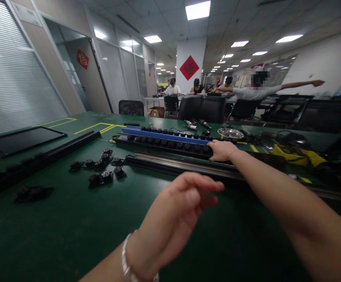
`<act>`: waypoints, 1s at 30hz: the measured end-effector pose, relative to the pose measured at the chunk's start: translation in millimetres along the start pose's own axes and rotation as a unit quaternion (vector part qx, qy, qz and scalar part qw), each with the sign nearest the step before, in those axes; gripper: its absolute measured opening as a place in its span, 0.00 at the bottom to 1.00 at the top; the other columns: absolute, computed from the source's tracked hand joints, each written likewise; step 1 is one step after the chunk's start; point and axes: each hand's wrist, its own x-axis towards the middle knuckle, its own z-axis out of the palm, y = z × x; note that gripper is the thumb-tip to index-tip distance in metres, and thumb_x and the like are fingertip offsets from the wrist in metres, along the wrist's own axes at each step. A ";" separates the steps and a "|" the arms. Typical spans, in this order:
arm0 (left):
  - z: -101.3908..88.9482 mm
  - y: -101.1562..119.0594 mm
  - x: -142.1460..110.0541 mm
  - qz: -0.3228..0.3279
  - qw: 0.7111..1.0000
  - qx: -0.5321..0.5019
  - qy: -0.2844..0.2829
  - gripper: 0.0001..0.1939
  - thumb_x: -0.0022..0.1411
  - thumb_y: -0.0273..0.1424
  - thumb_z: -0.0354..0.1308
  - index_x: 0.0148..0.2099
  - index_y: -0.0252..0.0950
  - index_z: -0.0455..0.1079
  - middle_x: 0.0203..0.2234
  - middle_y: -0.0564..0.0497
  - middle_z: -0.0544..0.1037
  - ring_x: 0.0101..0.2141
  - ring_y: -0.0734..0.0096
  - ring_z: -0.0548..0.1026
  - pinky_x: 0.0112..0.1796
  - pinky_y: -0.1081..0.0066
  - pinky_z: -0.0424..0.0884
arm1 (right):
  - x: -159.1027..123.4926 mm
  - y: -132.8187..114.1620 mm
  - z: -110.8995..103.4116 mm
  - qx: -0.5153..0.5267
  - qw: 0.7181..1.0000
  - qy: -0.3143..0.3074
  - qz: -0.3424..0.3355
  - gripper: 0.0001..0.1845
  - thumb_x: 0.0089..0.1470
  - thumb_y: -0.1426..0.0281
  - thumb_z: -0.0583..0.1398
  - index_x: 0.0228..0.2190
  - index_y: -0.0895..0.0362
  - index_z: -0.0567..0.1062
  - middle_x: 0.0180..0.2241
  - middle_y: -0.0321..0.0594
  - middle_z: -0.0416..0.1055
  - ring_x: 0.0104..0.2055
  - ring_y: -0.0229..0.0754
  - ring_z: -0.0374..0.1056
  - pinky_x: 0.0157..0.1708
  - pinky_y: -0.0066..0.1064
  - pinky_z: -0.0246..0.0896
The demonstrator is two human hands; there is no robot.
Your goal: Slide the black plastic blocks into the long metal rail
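Note:
My left hand (184, 209) hovers over the near part of the green table, its fingers loosely curved and apart, with nothing in them. Farther off, my right hand (221, 150) is closed at the right part of a long black rail (164, 144) that carries a row of round black parts. Its thumb and fingers lie either side of the rail there; the exact grip is partly hidden. Behind that rail lies a blue rail (170, 135). A dark rail with a silvery channel (182, 163) lies just in front of it, beyond my left hand.
Several loose black parts (105, 177) lie left of the rails. At the left are another black rail (55, 150) and a flat dark panel (26, 139). A metal dish (230, 133), hand tools (191, 125) and a yellow tray (293, 154) stand farther back. Other people sit beyond the chairs.

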 end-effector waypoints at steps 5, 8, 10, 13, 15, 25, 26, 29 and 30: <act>26.5 32.9 20.2 -0.061 0.989 -0.137 -0.005 0.14 0.60 0.41 0.52 0.45 0.39 0.66 0.44 0.42 0.72 0.44 0.64 0.74 0.39 0.67 0.73 | -20.7 -3.3 -28.0 0.008 1.000 0.016 -0.008 0.35 0.38 0.53 0.61 0.48 0.55 0.69 0.46 0.47 0.67 0.44 0.54 0.67 0.39 0.39 0.61; 42.7 45.4 29.3 -0.092 0.975 -0.202 -0.016 0.08 0.61 0.34 0.52 0.42 0.37 0.65 0.41 0.43 0.73 0.41 0.67 0.75 0.36 0.71 0.73 | -40.2 -8.9 -40.4 -0.008 0.999 0.037 0.004 0.34 0.39 0.52 0.60 0.47 0.55 0.70 0.45 0.48 0.67 0.43 0.53 0.67 0.36 0.38 0.61; 50.5 51.1 35.6 -0.099 0.972 -0.212 -0.023 0.06 0.62 0.32 0.51 0.40 0.36 0.64 0.38 0.44 0.73 0.39 0.68 0.75 0.35 0.73 0.73 | -54.7 -12.5 -46.3 -0.014 0.999 0.045 0.012 0.33 0.40 0.51 0.59 0.47 0.55 0.70 0.46 0.48 0.67 0.41 0.53 0.68 0.35 0.38 0.60; 59.5 59.1 45.7 -0.109 0.970 -0.218 -0.023 0.06 0.63 0.32 0.49 0.38 0.36 0.63 0.33 0.46 0.72 0.36 0.68 0.75 0.33 0.72 0.73 | -76.1 -14.3 -52.4 -0.019 0.998 0.060 0.020 0.31 0.41 0.53 0.59 0.46 0.54 0.70 0.45 0.48 0.67 0.40 0.52 0.69 0.34 0.37 0.60; 64.5 63.8 49.8 -0.115 0.968 -0.223 -0.024 0.07 0.63 0.33 0.47 0.37 0.35 0.63 0.31 0.46 0.71 0.35 0.68 0.75 0.33 0.71 0.73 | -90.1 -11.7 -55.0 -0.023 0.997 0.066 0.023 0.30 0.41 0.53 0.59 0.45 0.54 0.70 0.45 0.48 0.67 0.39 0.51 0.69 0.33 0.37 0.59; 47.2 59.7 5.8 -0.108 0.965 -0.233 -0.059 0.07 0.59 0.33 0.51 0.36 0.35 0.66 0.33 0.43 0.74 0.39 0.59 0.75 0.38 0.56 0.75 | -172.3 26.7 -36.9 0.019 0.999 0.044 0.025 0.38 0.39 0.49 0.60 0.52 0.52 0.65 0.46 0.44 0.67 0.40 0.50 0.69 0.34 0.35 0.59; 44.0 56.8 -2.2 -0.113 0.967 -0.222 -0.055 0.06 0.59 0.31 0.50 0.36 0.35 0.66 0.33 0.43 0.75 0.38 0.60 0.75 0.38 0.56 0.75 | -180.4 30.1 -32.2 0.028 0.999 0.040 0.020 0.38 0.39 0.50 0.60 0.52 0.52 0.66 0.46 0.43 0.67 0.40 0.50 0.68 0.33 0.35 0.60; 41.9 45.6 -30.0 -0.134 0.970 -0.200 -0.035 0.05 0.59 0.27 0.50 0.36 0.33 0.66 0.31 0.43 0.75 0.35 0.61 0.76 0.35 0.59 0.76 | -201.1 38.5 -18.6 0.056 0.998 0.018 0.018 0.38 0.38 0.52 0.61 0.51 0.53 0.66 0.44 0.43 0.68 0.40 0.50 0.68 0.33 0.35 0.61; 43.7 41.5 -39.8 -0.139 0.970 -0.196 -0.028 0.05 0.59 0.27 0.50 0.36 0.33 0.66 0.30 0.43 0.75 0.34 0.62 0.76 0.34 0.60 0.76 | -206.8 41.0 -14.4 0.066 0.998 0.010 0.016 0.39 0.38 0.52 0.62 0.52 0.53 0.65 0.44 0.43 0.68 0.41 0.50 0.68 0.34 0.35 0.61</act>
